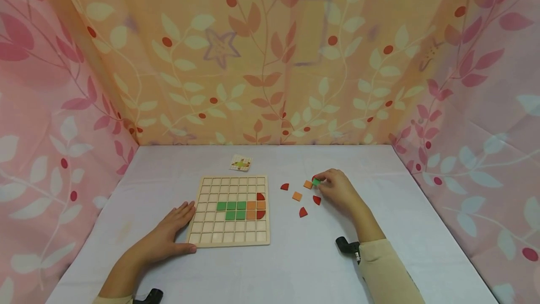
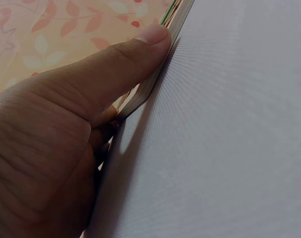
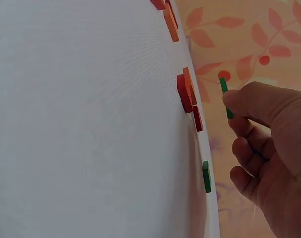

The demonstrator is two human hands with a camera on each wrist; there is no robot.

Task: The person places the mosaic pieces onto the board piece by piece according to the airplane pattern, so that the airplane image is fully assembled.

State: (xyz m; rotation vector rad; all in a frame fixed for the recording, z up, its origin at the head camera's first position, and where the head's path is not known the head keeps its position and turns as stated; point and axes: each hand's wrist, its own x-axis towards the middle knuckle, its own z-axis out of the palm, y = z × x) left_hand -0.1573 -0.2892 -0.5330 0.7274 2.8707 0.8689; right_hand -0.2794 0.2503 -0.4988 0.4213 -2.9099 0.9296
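On the left, a pink cloth printed with leaves (image 1: 29, 121) hangs beside the white-covered desk (image 1: 295, 271). The left hand (image 1: 168, 231) lies against the square pale wooden board with a grid of shallow cells (image 1: 217, 225): its fingers stretch along the left edge, its thumb rests at the near left corner, and its grip stands spread, thumb and fingers apart.

The board lies flat on the desk, and its filled cells sit toward the right side. Three green square tiles (image 1: 231, 206) form a row with two more below; next come three orange square tiles (image 1: 251, 206), and at the right edge two red quarter-round tiles (image 1: 260, 196), one above and one below an orange tile. Just beyond the board lies a small patterned card (image 1: 241, 163).

Right of the board, loose red quarter-round pieces (image 1: 285, 186) and two loose orange squares (image 1: 297, 196) are scattered on the desk; the right wrist view also shows a loose green square (image 3: 207, 177) lying there.

The right hand (image 1: 337, 189) is above these pieces, its grip clamped on a thin green square piece (image 3: 223, 85), pinched between thumb and finger, clear of the desk. A beige sleeve (image 1: 388, 266) covers that forearm.
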